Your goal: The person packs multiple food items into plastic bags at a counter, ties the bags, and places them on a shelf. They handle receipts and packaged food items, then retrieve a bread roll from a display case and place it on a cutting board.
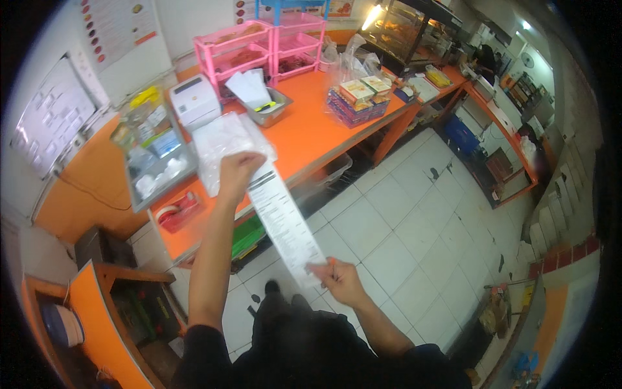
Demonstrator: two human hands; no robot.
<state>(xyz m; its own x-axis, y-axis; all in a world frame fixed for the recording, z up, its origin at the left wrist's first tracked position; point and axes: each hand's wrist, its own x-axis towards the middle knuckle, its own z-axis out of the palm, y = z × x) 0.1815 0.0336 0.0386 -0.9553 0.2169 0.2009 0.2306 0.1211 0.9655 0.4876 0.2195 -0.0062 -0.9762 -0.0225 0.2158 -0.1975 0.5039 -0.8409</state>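
A long printed paper receipt (284,219) is stretched at a slant between my two hands, above the floor beside the counter. My left hand (239,176) grips its top end, over the edge of the orange counter (301,141). Pinched in my right hand (340,279) is the lower end. Behind my left hand lies a stack of clear plastic bags (223,138). A white label printer (195,101) stands just beyond the bags, and to its right a metal pan (272,114) holds white papers and a yellow-and-black cutter.
A grey tray (189,176) of packets stands at the left, near a red tape dispenser (179,214). Pink tiered racks (236,68) and stacked small boxes (357,109) are farther back. A glass food warmer (398,31) and a person (485,61) are in the distance.
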